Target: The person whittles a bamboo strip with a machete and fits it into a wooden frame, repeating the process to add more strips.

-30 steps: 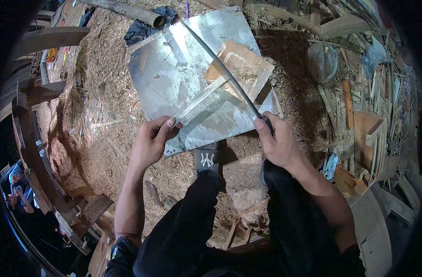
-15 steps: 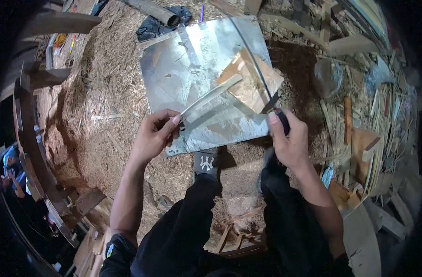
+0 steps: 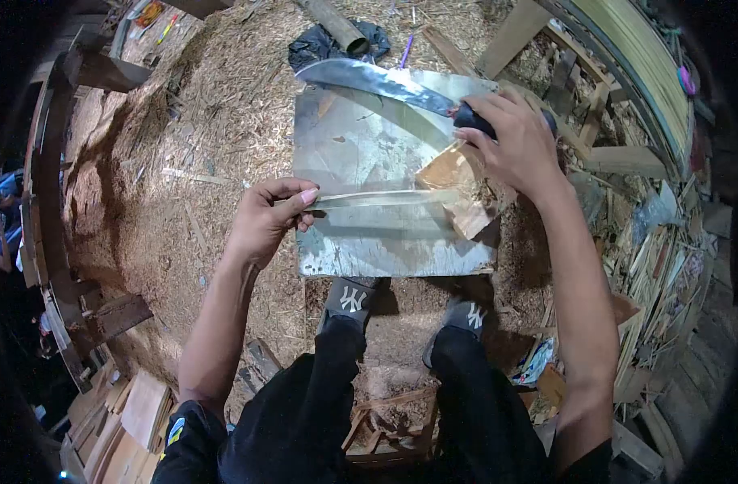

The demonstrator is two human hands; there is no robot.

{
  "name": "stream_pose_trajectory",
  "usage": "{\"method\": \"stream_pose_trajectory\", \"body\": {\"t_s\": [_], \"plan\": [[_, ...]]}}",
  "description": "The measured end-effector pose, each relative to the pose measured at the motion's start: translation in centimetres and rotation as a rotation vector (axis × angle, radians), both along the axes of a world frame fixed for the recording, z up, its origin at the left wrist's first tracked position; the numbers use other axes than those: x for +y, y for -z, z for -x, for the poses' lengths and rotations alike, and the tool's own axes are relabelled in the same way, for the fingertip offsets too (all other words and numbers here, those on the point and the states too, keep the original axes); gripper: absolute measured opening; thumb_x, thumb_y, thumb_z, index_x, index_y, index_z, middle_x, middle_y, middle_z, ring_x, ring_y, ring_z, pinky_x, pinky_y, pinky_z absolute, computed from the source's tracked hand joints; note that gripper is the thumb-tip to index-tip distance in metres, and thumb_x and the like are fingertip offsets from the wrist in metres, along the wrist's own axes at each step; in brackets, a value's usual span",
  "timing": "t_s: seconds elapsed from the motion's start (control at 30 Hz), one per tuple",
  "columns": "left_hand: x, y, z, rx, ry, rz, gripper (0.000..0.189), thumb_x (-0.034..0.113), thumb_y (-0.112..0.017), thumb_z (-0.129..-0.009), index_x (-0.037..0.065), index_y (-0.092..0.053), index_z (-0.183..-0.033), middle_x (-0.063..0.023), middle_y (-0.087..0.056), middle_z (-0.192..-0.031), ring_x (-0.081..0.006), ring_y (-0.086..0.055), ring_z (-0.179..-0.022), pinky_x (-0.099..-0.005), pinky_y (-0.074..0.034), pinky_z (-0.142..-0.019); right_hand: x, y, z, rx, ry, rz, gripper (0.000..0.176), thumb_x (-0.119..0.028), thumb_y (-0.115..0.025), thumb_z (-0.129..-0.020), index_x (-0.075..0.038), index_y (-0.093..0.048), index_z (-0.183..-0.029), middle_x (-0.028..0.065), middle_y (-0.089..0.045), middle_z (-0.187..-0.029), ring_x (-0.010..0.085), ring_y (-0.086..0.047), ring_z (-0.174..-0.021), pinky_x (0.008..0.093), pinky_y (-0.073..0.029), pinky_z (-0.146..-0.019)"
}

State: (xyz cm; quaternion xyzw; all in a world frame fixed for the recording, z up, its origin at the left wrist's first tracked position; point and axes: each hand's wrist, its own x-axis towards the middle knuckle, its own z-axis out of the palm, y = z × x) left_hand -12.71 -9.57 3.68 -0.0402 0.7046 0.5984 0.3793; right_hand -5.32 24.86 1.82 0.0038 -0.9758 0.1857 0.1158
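Between the thumb and fingers of my left hand is one end of a thin, pale wooden strip. Its far end lies over or against a wooden block on a worn, grey, sheet-like board. My right hand is wrapped round the dark handle of a machete. The broad, curved blade points left, raised above the far part of the board and apart from the strip. My right hand hides part of the block.
Wood shavings cover the ground. A pipe-like tube lies on a black plastic bag beyond the board. Wooden beams and scraps crowd the right. Two shoes stand at the board's near edge. Another person is at far left.
The machete has swung from pointing up and away to lying across toward the left, and my right hand has risen. The strip has turned from slanted to nearly level. The view has shifted too.
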Motion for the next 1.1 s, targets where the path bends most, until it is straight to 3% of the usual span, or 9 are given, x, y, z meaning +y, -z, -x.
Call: {"method": "stream_pose_trajectory", "body": {"t_s": [0.13, 0.37, 0.47, 0.53, 0.67, 0.73, 0.87, 1.0, 1.1], "plan": [[-0.4, 0.2, -0.2, -0.043, -0.123, -0.015, 0.018, 0.011, -0.068, -0.091, -0.004, -0.065, -0.102, -0.0049, -0.065, -0.081, -0.0102, -0.060, -0.064, -0.0214, -0.047, -0.055, -0.9, 0.9, 3.3, -0.023, -0.095, 0.016, 0.036, -0.031, -0.071, -0.085, -0.010, -0.068, -0.113, 0.0051, -0.063, -0.111, 0.0262, -0.052, -0.114, 0.0458, -0.039, -0.102], [-0.5, 1.0, 0.2, -0.062, -0.189, -0.083, 0.019, 0.011, -0.067, -0.092, -0.003, -0.064, -0.104, -0.0047, -0.064, -0.082, -0.0108, -0.059, -0.065, -0.0225, -0.048, -0.058, -0.9, 2.8, 4.4, -0.108, -0.116, 0.202, 0.035, -0.029, -0.070, -0.086, -0.009, -0.069, -0.115, 0.0064, -0.063, -0.112, 0.0279, -0.055, -0.109, 0.0415, -0.043, -0.098], [0.0, 0.9, 0.4, -0.057, -0.216, -0.079, 0.018, 0.010, -0.067, -0.092, -0.003, -0.064, -0.103, -0.0053, -0.064, -0.083, -0.0111, -0.059, -0.065, -0.0225, -0.047, -0.058, -2.1, -0.3, 2.1, 0.162, -0.010, 0.154, 0.030, -0.025, -0.068, -0.088, -0.006, -0.070, -0.111, 0.0089, -0.067, -0.103, 0.0271, -0.062, -0.099, 0.0381, -0.049, -0.089], [0.4, 0.8, 0.5, -0.059, -0.202, -0.099, 0.018, 0.010, -0.067, -0.092, -0.003, -0.064, -0.103, -0.0055, -0.064, -0.084, -0.0112, -0.059, -0.064, -0.0225, -0.047, -0.057, -4.4, -2.9, -0.3, -0.052, 0.329, 0.663, 0.026, -0.023, -0.066, -0.090, -0.003, -0.071, -0.107, 0.0127, -0.069, -0.090, 0.0234, -0.066, -0.084, 0.0361, -0.052, -0.079], [1.0, 0.9, 0.5, -0.084, -0.172, -0.079, 0.019, 0.010, -0.067, -0.091, -0.003, -0.063, -0.105, -0.0064, -0.064, -0.085, -0.0124, -0.060, -0.066, -0.0230, -0.050, -0.059, -5.5, -1.5, -3.6, -0.118, 0.284, 0.733, 0.023, -0.017, -0.066, -0.091, 0.002, -0.070, -0.103, 0.0125, -0.069, -0.080, 0.0168, -0.064, -0.067, 0.0308, -0.053, -0.065], [1.7, 0.9, 0.2, -0.074, -0.155, -0.107, 0.022, 0.013, -0.065, -0.093, -0.003, -0.062, -0.108, -0.0081, -0.065, -0.086, -0.0144, -0.064, -0.071, -0.0234, -0.052, -0.062, -5.4, -1.0, -4.6, -0.308, 0.353, 1.216, 0.020, -0.012, -0.065, -0.092, 0.007, -0.067, -0.097, 0.0096, -0.067, -0.078, 0.0118, -0.061, -0.064, 0.0263, -0.051, -0.059], [3.2, 0.3, -0.4, -0.144, -0.192, -0.333, 0.036, 0.026, -0.056, -0.099, -0.005, -0.055, -0.119, -0.0147, -0.067, -0.089, -0.0218, -0.071, -0.087, -0.0250, -0.057, -0.071, -5.0, -0.1, -6.1, -0.188, 0.499, 1.478, 0.016, -0.010, -0.063, -0.095, 0.006, -0.065, -0.095, 0.0083, -0.064, -0.077, 0.0107, -0.061, -0.062, 0.0251, -0.053, -0.058], [4.0, 0.2, -0.9, -0.204, -0.227, -0.388, 0.054, 0.039, -0.047, -0.102, -0.010, -0.048, -0.123, -0.0232, -0.067, -0.095, -0.0253, -0.071, -0.089, -0.0246, -0.058, -0.074, -4.5, 0.6, -7.7, -0.167, 0.565, 1.654, 0.017, -0.012, -0.064, -0.095, 0.004, -0.064, -0.099, 0.0094, -0.065, -0.081, 0.0122, -0.062, -0.064, 0.0260, -0.054, -0.059], [4.3, 0.5, -1.3, -0.212, -0.216, -0.407, 0.055, 0.040, -0.046, -0.101, -0.011, -0.050, -0.121, -0.0256, -0.067, -0.099, -0.0261, -0.071, -0.090, -0.0258, -0.059, -0.076, -4.4, 1.0, -8.5, -0.114, 0.598, 1.736, 0.018, -0.014, -0.064, -0.095, 0.003, -0.064, -0.100, 0.0091, -0.065, -0.081, 0.0121, -0.062, -0.067, 0.0265, -0.054, -0.061]]}}
